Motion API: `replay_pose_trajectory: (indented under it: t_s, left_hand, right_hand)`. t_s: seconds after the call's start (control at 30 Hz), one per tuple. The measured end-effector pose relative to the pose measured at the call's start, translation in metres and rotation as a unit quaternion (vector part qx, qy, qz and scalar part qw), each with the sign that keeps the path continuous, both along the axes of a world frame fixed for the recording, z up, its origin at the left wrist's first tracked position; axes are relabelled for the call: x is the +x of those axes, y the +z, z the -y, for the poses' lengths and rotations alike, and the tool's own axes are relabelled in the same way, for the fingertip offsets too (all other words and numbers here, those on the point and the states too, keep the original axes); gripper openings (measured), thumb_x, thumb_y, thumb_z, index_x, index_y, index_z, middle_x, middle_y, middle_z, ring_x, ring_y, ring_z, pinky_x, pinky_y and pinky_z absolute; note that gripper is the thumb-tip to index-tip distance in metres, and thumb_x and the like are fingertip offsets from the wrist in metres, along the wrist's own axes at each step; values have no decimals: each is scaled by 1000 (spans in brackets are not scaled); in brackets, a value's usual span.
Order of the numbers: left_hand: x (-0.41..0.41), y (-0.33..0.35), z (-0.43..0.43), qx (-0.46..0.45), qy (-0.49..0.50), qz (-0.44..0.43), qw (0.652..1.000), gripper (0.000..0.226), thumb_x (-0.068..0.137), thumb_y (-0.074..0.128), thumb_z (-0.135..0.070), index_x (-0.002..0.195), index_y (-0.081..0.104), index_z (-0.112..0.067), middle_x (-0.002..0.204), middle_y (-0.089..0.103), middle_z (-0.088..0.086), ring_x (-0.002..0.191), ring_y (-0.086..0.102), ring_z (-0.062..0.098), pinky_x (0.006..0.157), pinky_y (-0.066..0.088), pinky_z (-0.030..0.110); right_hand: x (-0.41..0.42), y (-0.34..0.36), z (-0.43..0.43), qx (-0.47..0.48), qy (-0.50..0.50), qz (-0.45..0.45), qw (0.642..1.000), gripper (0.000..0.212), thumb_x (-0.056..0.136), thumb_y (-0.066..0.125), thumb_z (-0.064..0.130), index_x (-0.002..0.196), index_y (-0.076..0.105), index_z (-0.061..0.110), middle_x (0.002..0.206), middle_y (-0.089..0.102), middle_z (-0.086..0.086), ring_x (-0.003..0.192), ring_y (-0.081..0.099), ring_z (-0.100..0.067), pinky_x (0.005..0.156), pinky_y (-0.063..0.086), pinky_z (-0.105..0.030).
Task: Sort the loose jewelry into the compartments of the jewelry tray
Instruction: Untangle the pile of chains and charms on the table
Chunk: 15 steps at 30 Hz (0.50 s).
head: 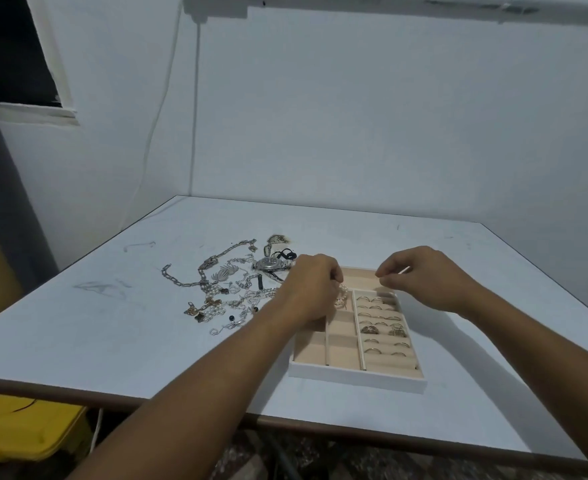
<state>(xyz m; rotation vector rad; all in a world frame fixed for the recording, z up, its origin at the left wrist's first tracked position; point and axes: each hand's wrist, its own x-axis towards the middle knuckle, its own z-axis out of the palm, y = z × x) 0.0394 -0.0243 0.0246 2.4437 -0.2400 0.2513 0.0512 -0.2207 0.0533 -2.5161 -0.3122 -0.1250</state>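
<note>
A white jewelry tray (356, 375) with beige lining lies on the table. Its right column of ring slots holds several rings (382, 322). My left hand (311, 292) hovers over the tray's left compartments and grips a pearl bracelet (341, 296) that hangs from its fingers. My right hand (420, 275) is above the tray's far edge, thumb and forefinger pinched together; whether they hold something thin I cannot tell. Left of the tray lies a pile of loose jewelry (223, 289): chains, pearls, earrings and a silver watch (271, 264).
The pale table (112, 334) stands in a room corner, walls behind and to the left. Its front edge runs close below the tray. A yellow box (18, 431) sits on the floor at lower left. A white cable (154, 126) hangs down the wall.
</note>
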Motion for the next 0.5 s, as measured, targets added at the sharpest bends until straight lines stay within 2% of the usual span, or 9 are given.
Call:
replay_pose_trajectory:
  t_s: [0.07,0.2,0.33,0.5]
  left_hand:
    - [1,-3,6,21,6,-2,1000,16,83,60,-4,88,69,-16,92,70,6,83,66,20,76,56,33]
    - [1,-4,12,43,28,-1,999,17,80,61,-6,85,68,-21,93,68,5,81,66,21,73,57,36]
    - [-3,-6,16,79,24,1,997,29,69,68,-1,88,70,-23,93,68,3,86,65,20,72,57,34]
    - [-4,-10,13,146,14,32,989,40,64,75,-3,97,74,-27,96,67,5,86,65,23,72,55,31]
  right_hand:
    - [-1,-1,3,1,1,-1,1000,8,85,68,23,84,73,29,90,70,16,85,62,-2,65,42,-19]
    - [-4,-4,3,9,10,-7,1000,8,85,68,22,84,74,27,88,70,16,85,64,-4,65,42,-19]
    - [-5,-6,-2,13,17,-8,1000,8,85,68,22,83,73,27,87,71,16,83,63,-1,64,40,-18]
    - [-5,-6,-10,14,28,-5,1000,9,85,68,22,81,73,27,85,71,16,81,64,-1,64,40,-17]
